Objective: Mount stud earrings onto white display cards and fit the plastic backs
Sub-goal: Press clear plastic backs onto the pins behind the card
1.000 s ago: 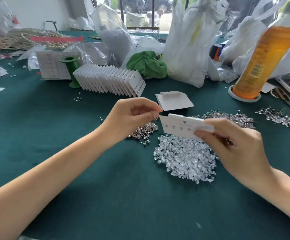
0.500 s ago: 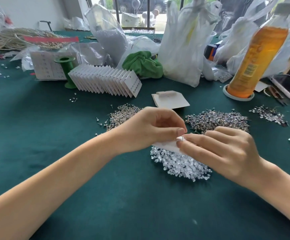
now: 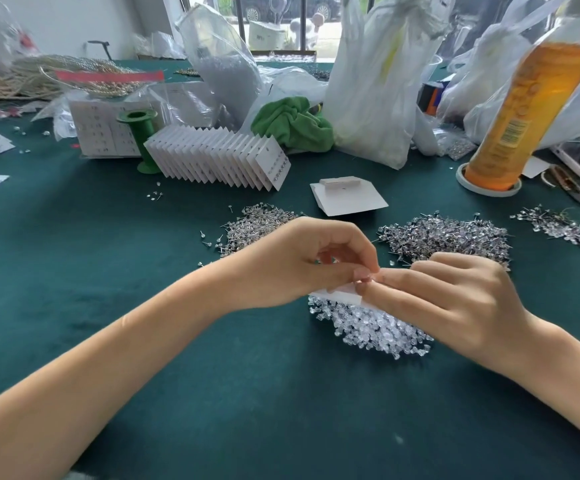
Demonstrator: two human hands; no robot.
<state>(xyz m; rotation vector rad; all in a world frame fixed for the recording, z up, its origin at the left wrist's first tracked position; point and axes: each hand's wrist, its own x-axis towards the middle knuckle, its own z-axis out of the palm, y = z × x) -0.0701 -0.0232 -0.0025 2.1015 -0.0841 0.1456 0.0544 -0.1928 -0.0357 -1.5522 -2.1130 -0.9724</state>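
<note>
At the fingertips: left hand (image 3: 302, 261) and right hand (image 3: 454, 299) meeting tip to tip, both curled onto a white card (image 3: 337, 292); pinched item between them too small to identify. Directly beneath: card held over a heap of clear backs (image 3: 371, 327). Just beyond the right hand: large stud pile (image 3: 454, 235). Beyond the left hand: smaller stud pile (image 3: 257, 223). Farther back: blank card (image 3: 349, 200), then a fanned row of filled cards (image 3: 219, 159). Far right: orange bottle (image 3: 524, 116). All on green table (image 3: 73, 271).

left hand (image 3: 302, 261) brought against right hand (image 3: 454, 299), white card (image 3: 337, 293) lowered onto clear backs (image 3: 371, 327)
</note>
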